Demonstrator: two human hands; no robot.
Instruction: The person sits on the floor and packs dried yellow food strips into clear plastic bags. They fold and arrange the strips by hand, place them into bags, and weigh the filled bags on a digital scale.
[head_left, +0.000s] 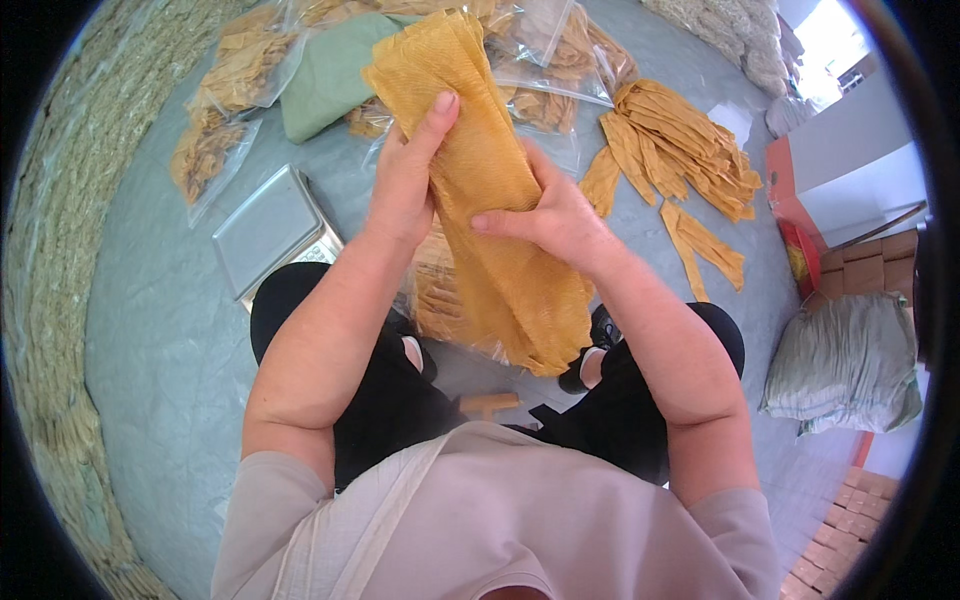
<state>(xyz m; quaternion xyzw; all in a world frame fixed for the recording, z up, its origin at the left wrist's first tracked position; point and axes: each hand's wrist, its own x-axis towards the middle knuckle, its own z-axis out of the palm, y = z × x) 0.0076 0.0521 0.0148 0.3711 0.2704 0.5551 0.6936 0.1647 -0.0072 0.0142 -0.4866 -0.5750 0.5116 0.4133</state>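
A long folded bundle of thin, wrinkled yellow-brown sheets (487, 172) is raised before me in both hands. My left hand (412, 169) grips its left edge, thumb on top, near the upper part. Lower on the right edge, my right hand (544, 206) holds it with the thumb laid across the front. The fingers behind the bundle are hidden. Beneath it, between my feet, lies a clear plastic bag of similar brown strips (435, 292), partly covered by the bundle. To the right on the floor are a large pile of loose brown strips (675, 142) and a smaller folded piece (705, 244).
A digital scale (270, 229) stands by my left knee. Filled clear bags (244, 67) and a green bag or cloth (326, 79) lie ahead. Stacked pale bundles (112, 135) line the left. At right are a woven sack (844, 364), a red dustpan (799, 255) and cardboard boxes (862, 270).
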